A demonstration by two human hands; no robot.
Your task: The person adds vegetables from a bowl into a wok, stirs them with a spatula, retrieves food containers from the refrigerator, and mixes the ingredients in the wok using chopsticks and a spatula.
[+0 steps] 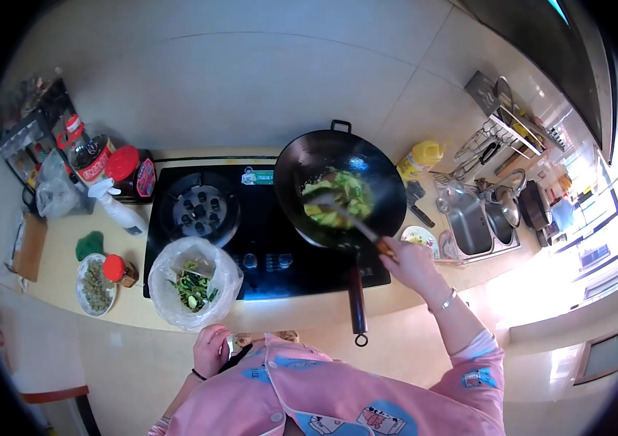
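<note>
My right hand is wrapped around the wooden handle of a spatula. The spatula's blade reaches into a black wok, among chopped green vegetables. The wok stands on the right burner, its long handle pointing towards me. Close to my body, my left hand hangs by the counter's front edge with its fingers curled; what they hold, if anything, is not visible. Just beyond that hand is a bowl or bin lined with a clear plastic bag, with green vegetable scraps inside.
The left burner has no pot on it. To its left are a spray bottle, a red-lidded jar and a plate of pale green pieces. A cleaver, a small plate and the sink lie right.
</note>
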